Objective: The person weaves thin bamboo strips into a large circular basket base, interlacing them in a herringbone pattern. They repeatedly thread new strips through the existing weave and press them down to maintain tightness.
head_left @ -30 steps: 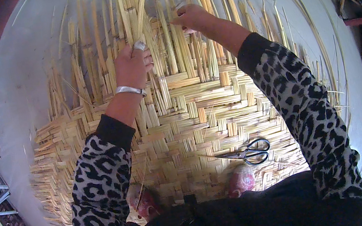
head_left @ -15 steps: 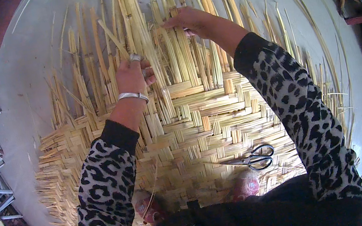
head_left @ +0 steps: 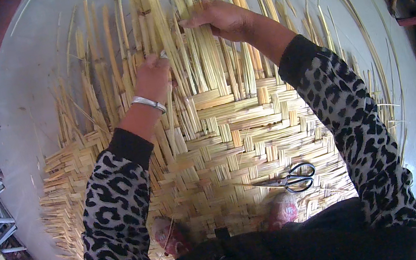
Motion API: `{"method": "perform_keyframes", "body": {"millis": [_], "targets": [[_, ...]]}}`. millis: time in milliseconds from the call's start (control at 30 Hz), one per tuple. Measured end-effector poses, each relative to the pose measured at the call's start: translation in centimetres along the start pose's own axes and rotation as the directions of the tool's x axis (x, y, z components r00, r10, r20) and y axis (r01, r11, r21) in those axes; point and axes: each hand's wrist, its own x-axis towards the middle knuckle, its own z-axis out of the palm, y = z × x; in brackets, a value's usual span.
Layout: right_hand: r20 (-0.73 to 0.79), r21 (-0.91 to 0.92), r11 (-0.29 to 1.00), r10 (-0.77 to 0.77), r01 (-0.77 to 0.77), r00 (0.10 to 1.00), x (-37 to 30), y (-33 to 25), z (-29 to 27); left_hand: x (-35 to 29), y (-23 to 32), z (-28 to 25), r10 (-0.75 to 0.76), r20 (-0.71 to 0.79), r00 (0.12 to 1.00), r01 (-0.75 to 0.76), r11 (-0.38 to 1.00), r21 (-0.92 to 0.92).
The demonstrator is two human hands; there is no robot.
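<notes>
- Watching remotely, I see the left hand (head_left: 153,78) curled at split-reed strips (head_left: 149,34); I cannot tell its grip.
- The right hand (head_left: 224,18) bends half closed across upright strips, firmness unclear.
- The woven reed mat (head_left: 249,142) lies beneath both shoes (head_left: 170,238); shifting weight could crack it.
- Uneven pulling could splinter strips or open gaps.
- Scissors (head_left: 285,180) on it, if kicked, could nick the weave.

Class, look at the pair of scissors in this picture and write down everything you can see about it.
The scissors have two dark, rounded handle loops and slim, greyish, metallic-looking blades that appear closed. They lie flat on the woven mat, handles to the right, blades pointing left, just beyond the right shoe. A thin pale strip seems to lie along the blades. Neither hand touches them.
</notes>
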Motion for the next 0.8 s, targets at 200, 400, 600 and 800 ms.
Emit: {"method": "perform_keyframes", "body": {"millis": [200, 400, 600, 800], "targets": [[0.125, 0.288, 0.957, -0.003, -0.034, 0.992, 0.0, -1.3, -0.1, 0.8, 0.7, -0.6, 0.051, 0.217, 0.975, -0.017, 0.988, -0.153], [0.023, 0.440, 0.885, -0.181, 0.153, 0.983, 3.1, -4.4, -0.8, 0.0, 3.2, -1.0, 0.018, 0.367, 0.930, 0.051, 0.983, -0.177], [-0.176, 0.149, 0.930, -0.310, 0.337, 0.934, 0.3, -3.7, -3.4, 0.3, 3.1, -1.4, 0.114, 0.322, 0.940, -0.088, 0.992, -0.094], [-0.342, 0.053, 0.972, -0.197, 0.228, 0.919, -7.8, 0.1, -4.2, 1.8, 4.0, -2.4, -0.156, 0.420, 0.894, 0.051, 0.967, 0.249]]}}
